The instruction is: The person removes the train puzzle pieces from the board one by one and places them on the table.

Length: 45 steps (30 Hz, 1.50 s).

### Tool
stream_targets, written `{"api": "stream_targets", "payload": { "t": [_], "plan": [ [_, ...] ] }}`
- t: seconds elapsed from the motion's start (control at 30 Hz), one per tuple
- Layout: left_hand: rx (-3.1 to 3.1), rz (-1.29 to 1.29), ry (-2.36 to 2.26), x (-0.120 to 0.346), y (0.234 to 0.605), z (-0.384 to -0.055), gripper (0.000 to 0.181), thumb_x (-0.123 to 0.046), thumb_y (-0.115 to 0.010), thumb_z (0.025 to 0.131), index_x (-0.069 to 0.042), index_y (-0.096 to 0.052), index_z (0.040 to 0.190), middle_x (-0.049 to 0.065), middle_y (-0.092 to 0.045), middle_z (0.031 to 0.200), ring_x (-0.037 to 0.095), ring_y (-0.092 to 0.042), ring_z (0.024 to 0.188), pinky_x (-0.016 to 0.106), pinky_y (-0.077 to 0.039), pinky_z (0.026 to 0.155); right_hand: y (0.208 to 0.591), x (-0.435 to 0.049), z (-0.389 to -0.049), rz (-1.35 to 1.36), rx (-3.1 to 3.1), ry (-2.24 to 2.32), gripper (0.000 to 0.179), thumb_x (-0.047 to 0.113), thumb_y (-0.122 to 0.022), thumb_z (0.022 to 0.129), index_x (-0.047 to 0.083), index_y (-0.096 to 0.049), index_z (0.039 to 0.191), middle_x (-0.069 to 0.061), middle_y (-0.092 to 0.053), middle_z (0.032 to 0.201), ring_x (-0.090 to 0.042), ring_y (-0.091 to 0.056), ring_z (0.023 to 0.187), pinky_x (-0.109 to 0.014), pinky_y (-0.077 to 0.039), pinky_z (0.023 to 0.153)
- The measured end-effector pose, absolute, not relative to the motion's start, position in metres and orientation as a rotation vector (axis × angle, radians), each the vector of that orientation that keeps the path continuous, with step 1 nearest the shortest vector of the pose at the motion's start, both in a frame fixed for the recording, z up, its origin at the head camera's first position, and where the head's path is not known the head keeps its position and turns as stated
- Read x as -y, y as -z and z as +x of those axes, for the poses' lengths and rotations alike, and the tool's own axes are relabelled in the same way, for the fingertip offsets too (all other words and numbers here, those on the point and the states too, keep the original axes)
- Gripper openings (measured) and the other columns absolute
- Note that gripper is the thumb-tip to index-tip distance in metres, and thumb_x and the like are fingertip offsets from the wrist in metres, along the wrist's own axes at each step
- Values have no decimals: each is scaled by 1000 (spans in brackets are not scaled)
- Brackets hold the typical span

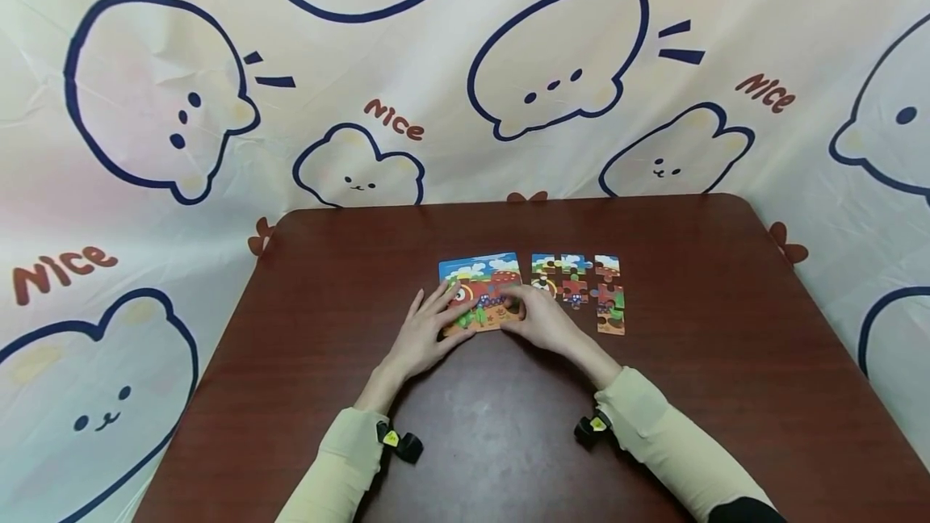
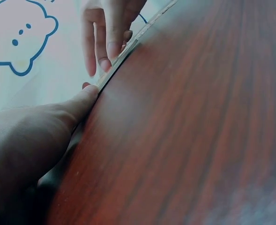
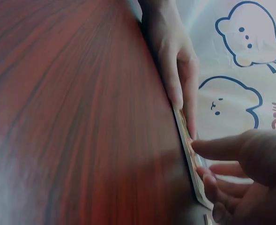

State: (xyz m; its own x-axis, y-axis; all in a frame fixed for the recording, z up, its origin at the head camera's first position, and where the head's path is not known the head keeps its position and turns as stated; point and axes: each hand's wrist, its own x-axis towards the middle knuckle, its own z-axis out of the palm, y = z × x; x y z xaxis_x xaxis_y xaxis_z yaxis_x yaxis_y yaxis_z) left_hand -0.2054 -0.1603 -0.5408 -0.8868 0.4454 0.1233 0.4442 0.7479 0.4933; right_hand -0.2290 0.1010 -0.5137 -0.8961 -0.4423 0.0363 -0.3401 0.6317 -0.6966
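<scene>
A colourful cartoon jigsaw puzzle board [image 1: 475, 266] lies flat on the table. My left hand [image 1: 425, 337] rests on its left part with fingers spread; in the left wrist view the thumb [image 2: 84, 101] lies at the board's near edge. My right hand [image 1: 541, 320] is at the board's right side, thumb and fingers bent down onto it. In the right wrist view its thumb [image 3: 217, 149] touches the board's surface. Whether a piece is between those fingers is hidden. Several loose puzzle pieces [image 1: 610, 309] lie right of the board, some joined, with gaps between groups.
The dark brown wooden table [image 1: 291, 361] reaches back to a pale curtain [image 1: 436, 63] printed with cartoon bears. Each sleeve has a small black camera strapped at the wrist, a left one [image 1: 401, 444] and a right one [image 1: 590, 428].
</scene>
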Motion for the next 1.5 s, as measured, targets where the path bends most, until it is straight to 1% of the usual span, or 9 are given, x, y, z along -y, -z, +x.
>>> {"api": "stream_targets", "payload": {
  "t": [0.23, 0.4, 0.5, 0.7, 0.83, 0.97, 1.07, 1.33, 1.5],
  "plan": [
    [-2929, 745, -820, 160, 540, -205, 56, -41, -71, 107, -26, -61, 160, 10, -37, 180, 34, -24, 172, 70, -9, 138, 510, -88, -227, -594, -2752, 1087, 50, 10, -88, 92, -1, -74, 138, -13, -74, 108, -18, -63, 90, -33, -53, 78],
    [-2934, 752, -825, 159, 540, -205, 55, -41, -71, 107, -27, -61, 160, 10, -37, 180, 34, -24, 172, 70, -9, 138, 511, -85, -227, -598, -2737, 1157, 44, 9, -90, 91, 1, -78, 133, -11, -68, 100, -17, -57, 84, -30, -49, 74],
    [-2939, 756, -830, 160, 540, -205, 55, -40, -72, 107, -27, -62, 159, 10, -38, 180, 35, -25, 172, 70, -10, 138, 512, -85, -228, -599, -2713, 1210, 37, 8, -89, 91, 2, -80, 126, -12, -69, 102, -15, -57, 84, -29, -49, 74],
    [-2936, 751, -813, 160, 539, -205, 55, -40, -71, 107, -27, -62, 159, 11, -37, 180, 35, -24, 172, 70, -9, 138, 509, -84, -229, -487, -2630, 1333, 45, 8, -87, 94, 2, -74, 137, -14, -74, 105, -14, -60, 79, -29, -49, 71],
    [-2944, 751, -810, 160, 539, -205, 54, -39, -72, 107, -26, -62, 158, 11, -38, 179, 36, -25, 172, 71, -11, 137, 509, -82, -229, -431, -2607, 1360, 49, 10, -87, 94, 0, -73, 139, -17, -78, 108, -15, -67, 79, -28, -54, 69],
    [-2946, 746, -802, 160, 539, -205, 54, -40, -71, 107, -26, -62, 158, 11, -38, 179, 35, -25, 172, 70, -10, 138, 511, -80, -230, -391, -2564, 1442, 47, 11, -88, 94, -3, -74, 136, -21, -81, 113, -26, -78, 90, -31, -62, 74],
    [-2944, 739, -797, 160, 539, -206, 55, -41, -71, 107, -26, -62, 159, 10, -38, 180, 34, -24, 172, 70, -10, 138, 511, -79, -231, -356, -2508, 1516, 44, 11, -87, 95, -5, -75, 134, -23, -81, 114, -32, -80, 99, -35, -65, 79],
    [-2951, 750, -807, 160, 539, -205, 53, -39, -72, 107, -26, -63, 158, 10, -38, 179, 35, -25, 172, 70, -12, 138, 509, -82, -236, -285, -2336, 1614, 40, 8, -84, 96, -5, -75, 133, -23, -82, 111, -26, -80, 97, -25, -55, 70],
    [-2952, 753, -795, 159, 539, -205, 56, -40, -72, 107, -27, -60, 160, 11, -38, 180, 34, -24, 172, 70, -11, 138, 507, -87, -238, -268, -2299, 1619, 41, 8, -85, 95, -2, -76, 134, -21, -83, 114, -23, -78, 100, -25, -56, 74]
  ]
}}
